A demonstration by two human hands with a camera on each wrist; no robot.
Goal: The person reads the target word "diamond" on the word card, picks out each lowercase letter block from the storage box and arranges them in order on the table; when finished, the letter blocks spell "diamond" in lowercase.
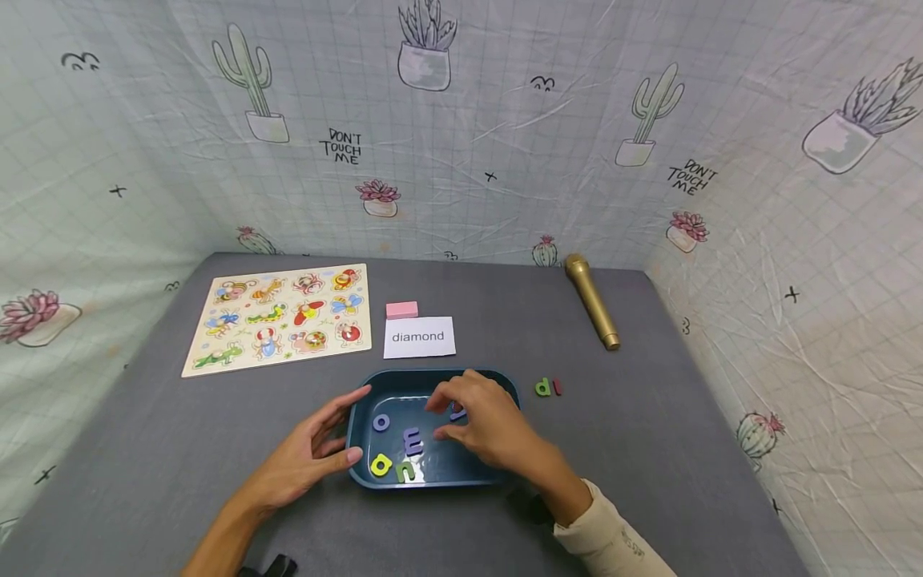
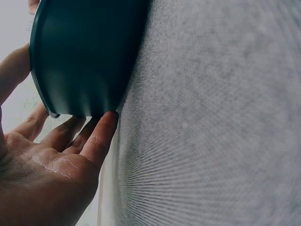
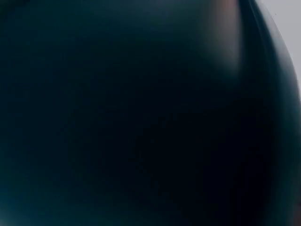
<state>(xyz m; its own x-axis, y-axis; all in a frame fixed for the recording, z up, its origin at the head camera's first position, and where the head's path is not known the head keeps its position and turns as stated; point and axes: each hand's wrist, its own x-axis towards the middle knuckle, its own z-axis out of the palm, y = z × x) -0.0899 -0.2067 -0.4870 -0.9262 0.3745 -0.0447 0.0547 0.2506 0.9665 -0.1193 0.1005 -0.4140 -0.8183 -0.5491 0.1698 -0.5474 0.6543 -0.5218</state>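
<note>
In the head view, a blue tray (image 1: 433,483) holds a purple ring-shaped letter (image 1: 380,422), a purple m (image 1: 413,441), a yellow letter (image 1: 380,465) and a green n (image 1: 405,471). Another purple letter (image 1: 457,415) is partly hidden by my right hand (image 1: 490,421), which hangs over the tray's right part, thumb and index finger apart with nothing seen between them. My left hand (image 1: 310,453) rests its fingertips and thumb against the tray's left end. The left wrist view shows this hand (image 2: 56,160) touching the tray wall (image 2: 84,66). Dark blur fills most of the right wrist view.
Behind the tray lie a card reading "diamond" (image 1: 420,337) and a pink block (image 1: 401,310). An insect picture board (image 1: 281,320) is at the back left, a gold microphone-shaped object (image 1: 593,303) at the back right. Right of the tray lie a green letter (image 1: 543,388) and a small red piece (image 1: 558,387).
</note>
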